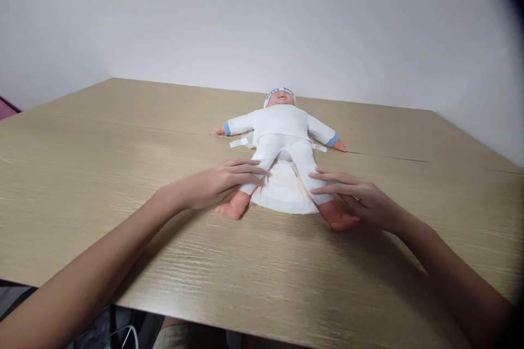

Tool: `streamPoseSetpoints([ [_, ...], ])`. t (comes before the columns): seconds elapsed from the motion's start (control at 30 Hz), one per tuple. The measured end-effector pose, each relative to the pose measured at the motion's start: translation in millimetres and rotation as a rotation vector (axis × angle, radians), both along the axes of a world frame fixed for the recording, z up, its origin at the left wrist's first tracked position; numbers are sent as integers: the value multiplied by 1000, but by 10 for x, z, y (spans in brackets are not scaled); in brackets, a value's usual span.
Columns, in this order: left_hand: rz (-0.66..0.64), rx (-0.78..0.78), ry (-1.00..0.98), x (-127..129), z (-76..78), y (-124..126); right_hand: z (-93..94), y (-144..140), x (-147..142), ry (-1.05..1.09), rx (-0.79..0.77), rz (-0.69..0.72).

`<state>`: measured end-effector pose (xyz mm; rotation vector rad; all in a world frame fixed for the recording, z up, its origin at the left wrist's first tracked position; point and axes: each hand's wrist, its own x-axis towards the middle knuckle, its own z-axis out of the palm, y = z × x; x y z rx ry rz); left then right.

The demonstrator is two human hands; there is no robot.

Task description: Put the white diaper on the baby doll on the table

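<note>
The doll (282, 136) lies on its back in the middle of the frame on the tabletop (102, 163), head toward the top edge, and the left hand (216, 185) and right hand (360, 199), fingers spread flat, rest equally near on its two legs beside the white cloth (282, 191).

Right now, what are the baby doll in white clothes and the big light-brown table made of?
The baby doll looks like smooth peach plastic or vinyl at its bare feet, dressed in soft white cloth. The table shows streaky wood grain with a matte finish, probably laminate.
</note>
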<state>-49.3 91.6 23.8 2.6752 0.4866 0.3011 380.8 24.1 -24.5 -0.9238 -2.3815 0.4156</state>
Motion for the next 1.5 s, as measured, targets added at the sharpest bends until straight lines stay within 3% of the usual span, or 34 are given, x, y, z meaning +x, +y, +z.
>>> streamPoseSetpoints([
  [0.2,156,77,5,212,4,-254,136,-191,-240,-94,14,-134],
  [0.47,351,354,64,492,-219,-438,-9,-412,-720,-326,326,-345],
  [0.67,403,269,-10,533,-131,-344,-60,-330,-801,-300,403,-409],
  [0.83,470,59,-185,608,113,-53,106,-4,-730,-90,269,-484],
  [1.03,544,-37,-368,812,292,629,380,729,-762,269,209,-528],
  [1.13,607,-209,-448,915,251,1040,424,1143,-807,365,115,-611],
  [1.3,626,-503,-535,1033,84,1552,350,1643,-878,618,-332,-624],
  [1.43,760,-620,-578,1035,-32,1609,261,1712,-868,648,-412,-578],
  [1.5,712,-742,-610,991,-79,1505,231,1621,-841,653,-454,-549],
])
